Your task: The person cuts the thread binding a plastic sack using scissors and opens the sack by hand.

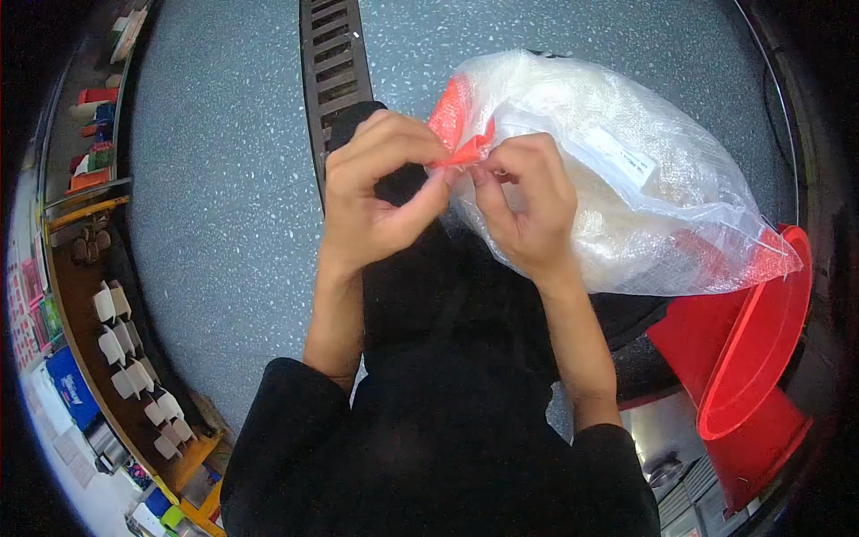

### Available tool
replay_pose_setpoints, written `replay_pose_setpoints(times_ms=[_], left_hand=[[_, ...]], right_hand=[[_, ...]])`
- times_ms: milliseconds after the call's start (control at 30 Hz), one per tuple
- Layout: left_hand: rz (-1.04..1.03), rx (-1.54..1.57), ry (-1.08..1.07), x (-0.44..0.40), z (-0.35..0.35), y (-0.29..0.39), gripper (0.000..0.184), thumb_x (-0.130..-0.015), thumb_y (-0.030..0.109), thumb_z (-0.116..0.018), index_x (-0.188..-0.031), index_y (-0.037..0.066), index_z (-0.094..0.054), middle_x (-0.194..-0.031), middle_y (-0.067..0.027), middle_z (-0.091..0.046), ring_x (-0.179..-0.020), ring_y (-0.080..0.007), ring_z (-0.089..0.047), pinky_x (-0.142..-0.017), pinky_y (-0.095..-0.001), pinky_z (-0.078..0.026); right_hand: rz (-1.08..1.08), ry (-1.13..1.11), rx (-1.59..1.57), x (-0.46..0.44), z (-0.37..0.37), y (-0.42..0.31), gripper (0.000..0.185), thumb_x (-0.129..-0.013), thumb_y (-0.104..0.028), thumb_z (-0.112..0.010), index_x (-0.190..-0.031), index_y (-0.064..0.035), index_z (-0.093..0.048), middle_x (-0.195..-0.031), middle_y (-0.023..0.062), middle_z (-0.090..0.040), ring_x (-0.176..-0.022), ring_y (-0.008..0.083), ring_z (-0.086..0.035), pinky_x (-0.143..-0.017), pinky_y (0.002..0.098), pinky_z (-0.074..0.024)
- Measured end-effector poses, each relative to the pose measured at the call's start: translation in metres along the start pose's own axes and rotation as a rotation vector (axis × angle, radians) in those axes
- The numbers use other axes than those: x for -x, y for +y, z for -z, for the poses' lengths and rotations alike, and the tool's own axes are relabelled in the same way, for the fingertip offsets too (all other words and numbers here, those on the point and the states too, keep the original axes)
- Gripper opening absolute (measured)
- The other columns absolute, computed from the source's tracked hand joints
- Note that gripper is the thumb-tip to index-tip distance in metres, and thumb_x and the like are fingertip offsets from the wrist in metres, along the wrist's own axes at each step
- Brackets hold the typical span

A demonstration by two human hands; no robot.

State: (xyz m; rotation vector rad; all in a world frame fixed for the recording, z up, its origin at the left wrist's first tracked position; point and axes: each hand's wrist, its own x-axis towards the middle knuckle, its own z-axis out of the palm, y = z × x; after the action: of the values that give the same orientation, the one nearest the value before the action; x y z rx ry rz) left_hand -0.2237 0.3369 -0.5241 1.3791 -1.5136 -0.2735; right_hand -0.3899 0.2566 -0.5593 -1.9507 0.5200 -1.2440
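A large, full woven plastic sack (546, 98), whitish and see-through with red ends, lies on its side before me. My left hand (385, 183) pinches the red edge at the sack's near left end between thumb and fingers. Close beside it, my right hand (528, 197) pinches the same gathered edge, the two hands a short gap apart. A white printed label (619, 157) shows on the sack's side. What fills the sack looks pale, but I cannot make out its kind. The exact bit of edge between my fingertips is partly hidden.
A red plastic tub (756, 349) stands tilted at the right, touching the sack's far red corner. A dark slotted drain grate (333, 67) runs along the speckled grey floor (215, 179). Shelving with several white open boxes (125, 345) lines the left side.
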Motion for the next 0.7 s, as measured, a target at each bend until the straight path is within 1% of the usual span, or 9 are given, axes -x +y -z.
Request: replay_pose_setpoints(times_ms=[100,200,233,333,433,467,533,633,700], left_hand=[[0.019,-0.038,0.026,0.001,0.001,0.0,0.013,-0.073,-0.001,-0.076,-0.084,0.0,-0.071,-0.087,-0.0098,-0.071,-0.08,-0.0222,-0.066,-0.076,-0.0315,-0.05],[0.136,0.034,0.173,0.005,0.002,0.0,0.012,-0.073,-0.003,-0.075,-0.084,-0.001,-0.07,-0.087,-0.0097,-0.07,-0.081,-0.0217,-0.066,-0.077,-0.0317,-0.051],[0.144,0.008,0.148,0.004,0.008,-0.002,0.011,-0.074,-0.003,-0.074,-0.083,-0.002,-0.069,-0.086,-0.0096,-0.07,-0.081,-0.0213,-0.066,-0.077,-0.0322,-0.051],[0.132,0.006,0.025,0.004,0.013,0.003,0.01,-0.079,-0.005,-0.072,-0.088,-0.004,-0.068,-0.095,-0.0121,-0.07,-0.095,-0.0221,-0.064,-0.087,-0.0339,-0.048],[0.115,0.023,0.06,0.003,0.012,0.0,0.013,-0.073,-0.001,-0.075,-0.084,-0.002,-0.068,-0.086,-0.0098,-0.07,-0.083,-0.0218,-0.065,-0.078,-0.0325,-0.05],[0.105,0.037,0.047,0.002,0.011,0.001,0.013,-0.072,-0.001,-0.075,-0.083,-0.002,-0.068,-0.086,-0.0098,-0.07,-0.083,-0.0218,-0.065,-0.078,-0.0325,-0.05],[0.088,0.069,0.022,0.002,0.007,0.003,0.013,-0.072,-0.001,-0.075,-0.083,-0.001,-0.068,-0.087,-0.0096,-0.069,-0.082,-0.022,-0.065,-0.078,-0.0325,-0.05],[0.084,0.071,0.049,0.004,0.003,0.002,0.013,-0.072,-0.001,-0.075,-0.083,-0.001,-0.068,-0.086,-0.0099,-0.069,-0.081,-0.0225,-0.064,-0.077,-0.0322,-0.049],[0.091,0.02,0.055,0.003,0.004,0.005,0.014,-0.072,-0.001,-0.075,-0.085,0.0,-0.068,-0.088,-0.01,-0.069,-0.082,-0.0229,-0.064,-0.077,-0.0327,-0.05]], right_hand=[[-0.026,-0.03,0.025,-0.001,0.001,-0.001,0.016,-0.08,0.001,-0.069,-0.094,-0.0014,-0.062,-0.082,0.0114,-0.059,-0.069,0.0269,-0.06,-0.06,0.0353,-0.0497],[-0.058,-0.018,0.038,0.0,0.005,-0.001,0.015,-0.08,0.001,-0.067,-0.094,-0.0013,-0.061,-0.081,0.0113,-0.059,-0.068,0.0267,-0.061,-0.06,0.0358,-0.0497],[-0.073,-0.004,0.029,0.0,0.007,-0.002,0.016,-0.08,0.002,-0.067,-0.094,-0.0014,-0.061,-0.082,0.0114,-0.06,-0.068,0.0267,-0.061,-0.06,0.0357,-0.0499],[-0.09,0.029,0.01,-0.002,0.005,-0.003,0.019,-0.079,0.003,-0.067,-0.096,-0.0022,-0.063,-0.085,0.0113,-0.061,-0.07,0.0263,-0.062,-0.062,0.0354,-0.0512],[-0.015,0.025,0.03,-0.004,0.002,0.0,0.023,-0.078,0.004,-0.069,-0.099,-0.0038,-0.066,-0.088,0.011,-0.061,-0.072,0.0257,-0.063,-0.064,0.0343,-0.0521],[0.024,0.019,0.048,-0.004,0.002,0.001,0.024,-0.078,0.004,-0.07,-0.1,-0.0044,-0.067,-0.089,0.0109,-0.061,-0.073,0.0254,-0.063,-0.064,0.0338,-0.0523],[0.02,0.008,0.022,-0.005,0.003,0.0,0.026,-0.077,0.004,-0.072,-0.101,-0.0051,-0.069,-0.09,0.0104,-0.061,-0.075,0.0254,-0.064,-0.065,0.0338,-0.0527],[0.029,0.003,0.018,-0.007,0.004,-0.005,0.027,-0.076,0.003,-0.074,-0.101,-0.0049,-0.069,-0.09,0.0102,-0.062,-0.076,0.0255,-0.064,-0.066,0.0339,-0.0527],[0.037,-0.004,0.027,-0.007,0.004,-0.007,0.027,-0.075,0.003,-0.075,-0.101,-0.0045,-0.069,-0.09,0.0102,-0.062,-0.076,0.0256,-0.065,-0.066,0.0341,-0.0527]])
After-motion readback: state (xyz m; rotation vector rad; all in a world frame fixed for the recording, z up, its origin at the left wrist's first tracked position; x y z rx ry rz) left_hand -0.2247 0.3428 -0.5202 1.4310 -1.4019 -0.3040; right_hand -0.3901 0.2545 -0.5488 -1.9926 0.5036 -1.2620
